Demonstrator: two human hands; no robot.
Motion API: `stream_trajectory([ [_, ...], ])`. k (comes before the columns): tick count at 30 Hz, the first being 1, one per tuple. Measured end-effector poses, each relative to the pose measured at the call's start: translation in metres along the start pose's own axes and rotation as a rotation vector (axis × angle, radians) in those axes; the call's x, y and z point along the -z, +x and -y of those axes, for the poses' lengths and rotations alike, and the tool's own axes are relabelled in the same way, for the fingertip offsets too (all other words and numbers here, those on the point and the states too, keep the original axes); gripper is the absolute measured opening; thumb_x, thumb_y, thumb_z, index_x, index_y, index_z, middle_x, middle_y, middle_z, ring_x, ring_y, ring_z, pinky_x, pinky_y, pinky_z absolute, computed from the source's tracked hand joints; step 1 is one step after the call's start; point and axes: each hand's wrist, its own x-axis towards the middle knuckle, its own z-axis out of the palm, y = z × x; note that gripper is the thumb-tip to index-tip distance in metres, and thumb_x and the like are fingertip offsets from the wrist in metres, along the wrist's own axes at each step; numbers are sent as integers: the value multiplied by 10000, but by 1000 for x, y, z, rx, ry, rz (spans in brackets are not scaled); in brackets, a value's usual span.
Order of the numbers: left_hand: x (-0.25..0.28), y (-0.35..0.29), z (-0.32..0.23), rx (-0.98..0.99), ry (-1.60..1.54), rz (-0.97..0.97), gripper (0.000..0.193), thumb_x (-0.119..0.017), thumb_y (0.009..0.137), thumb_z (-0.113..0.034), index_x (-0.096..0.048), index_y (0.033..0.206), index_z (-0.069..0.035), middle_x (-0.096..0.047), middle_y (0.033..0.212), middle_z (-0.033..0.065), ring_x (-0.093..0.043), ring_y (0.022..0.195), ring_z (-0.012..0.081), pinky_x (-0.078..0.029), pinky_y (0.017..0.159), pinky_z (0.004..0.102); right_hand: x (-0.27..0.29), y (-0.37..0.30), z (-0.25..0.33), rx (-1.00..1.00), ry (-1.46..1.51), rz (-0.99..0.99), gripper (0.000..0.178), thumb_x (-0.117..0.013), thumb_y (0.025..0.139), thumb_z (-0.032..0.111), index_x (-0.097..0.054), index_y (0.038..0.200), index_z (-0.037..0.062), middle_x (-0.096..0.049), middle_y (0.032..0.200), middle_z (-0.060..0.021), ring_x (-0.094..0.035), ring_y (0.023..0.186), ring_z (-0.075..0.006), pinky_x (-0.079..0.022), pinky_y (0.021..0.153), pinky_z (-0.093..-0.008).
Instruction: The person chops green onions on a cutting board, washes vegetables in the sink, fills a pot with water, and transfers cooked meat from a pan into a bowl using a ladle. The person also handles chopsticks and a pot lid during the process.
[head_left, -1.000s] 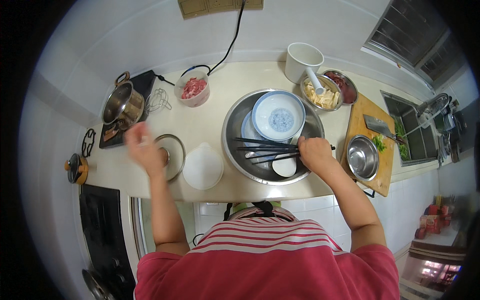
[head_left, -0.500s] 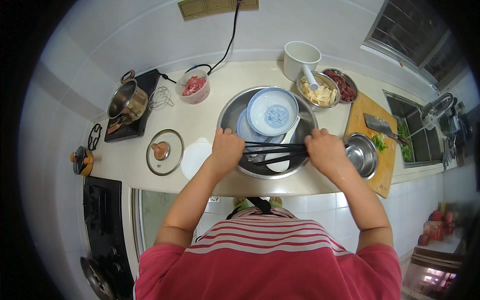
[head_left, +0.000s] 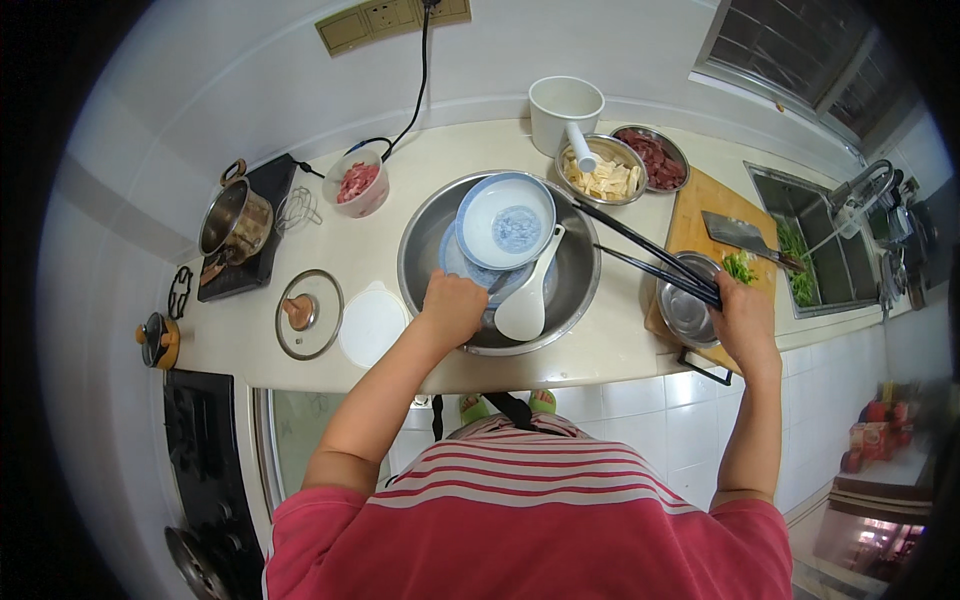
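Observation:
A bundle of black chopsticks [head_left: 650, 245] is gripped in my right hand [head_left: 748, 322], tips pointing up and left. They pass over a small steel bowl [head_left: 690, 318] on the near part of the wooden cutting board [head_left: 700, 215]. My left hand [head_left: 455, 308] is closed over the near left side of a large steel basin [head_left: 580, 290]; whatever its fingers hold, if anything, is hidden. Inside the basin, a blue-and-white bowl [head_left: 507, 222] rests on other blue-rimmed dishware, with a white ladle [head_left: 522, 310] beside it.
A cleaver [head_left: 740, 233] and chopped greens [head_left: 739, 266] lie on the board, left of the sink [head_left: 835, 255]. Behind stand a white dipper [head_left: 563, 112], sliced pale food [head_left: 608, 180] and dark red meat [head_left: 652, 158]. Leftward are a glass lid [head_left: 325, 335], white lid [head_left: 373, 325] and pot [head_left: 237, 225].
My right hand has swung right, away from the basin, carrying the chopsticks. My left hand has come off their other end and stays by the basin. The view has shifted somewhat.

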Motion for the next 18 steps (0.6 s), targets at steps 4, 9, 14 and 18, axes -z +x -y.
stream_trajectory([
  [4,1,1,-3,15,103,66,64,-645,634,-119,-656,697,-118,-635,710,68,-620,747,220,-432,659,342,-13,-4,-14,-85,135,-79,202,-653,691,83,-561,861,23,-605,779,-191,-585,756,-355,-449,655,-444],
  [9,33,-31,11,109,-92,-277,38,-586,661,-81,-621,666,-67,-605,733,106,-595,733,269,-459,633,376,-26,-6,-29,-254,334,-47,194,-638,755,149,-576,860,-2,-591,749,-217,-578,737,-379,-432,629,-430],
  [14,75,-54,27,201,-344,-434,85,-573,697,-9,-635,753,-20,-605,737,136,-584,707,317,-470,652,386,-46,-5,-32,-279,595,-52,215,-615,792,174,-583,890,-14,-583,727,-226,-573,692,-369,-431,611,-389],
  [18,120,-57,37,142,-575,-384,131,-594,731,10,-645,851,-2,-608,721,140,-585,653,293,-459,605,347,-53,-9,-47,-286,736,-175,202,-591,816,163,-568,888,-24,-548,658,-168,-511,598,-269,-399,579,-338],
])
